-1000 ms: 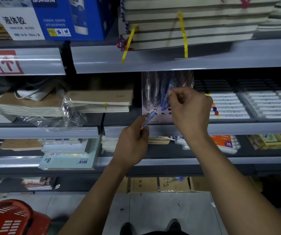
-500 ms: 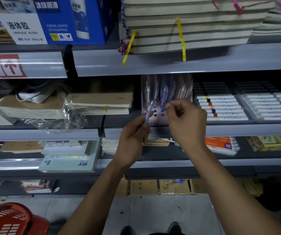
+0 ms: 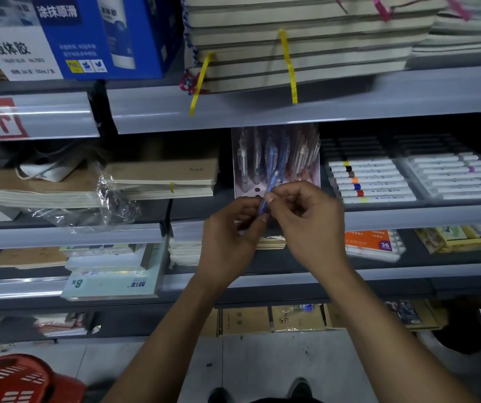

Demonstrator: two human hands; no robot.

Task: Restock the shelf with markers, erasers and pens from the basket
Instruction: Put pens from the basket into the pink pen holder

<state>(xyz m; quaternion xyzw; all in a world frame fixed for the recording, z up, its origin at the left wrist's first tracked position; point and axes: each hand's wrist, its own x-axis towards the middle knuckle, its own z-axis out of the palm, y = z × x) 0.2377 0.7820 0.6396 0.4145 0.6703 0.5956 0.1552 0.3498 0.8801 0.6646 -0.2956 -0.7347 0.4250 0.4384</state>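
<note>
Stationery shelf (image 3: 291,117), restocking partly done.
Both hands, left hand (image 3: 227,239) and right hand (image 3: 306,225), pinch one blue pen (image 3: 269,189) before the half-filled pen holder (image 3: 275,161); red basket (image 3: 15,379) stands on the floor, contents hidden.

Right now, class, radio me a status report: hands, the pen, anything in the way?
Left hand and right hand both pinch the blue pen. Pen tilted, just in front of the pen rack. Nothing blocking the rack.

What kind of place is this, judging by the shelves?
Probably a stationery shop aisle: stacked notebooks, trays of markers, a pen display rack, and a red shopping basket on the floor.
</note>
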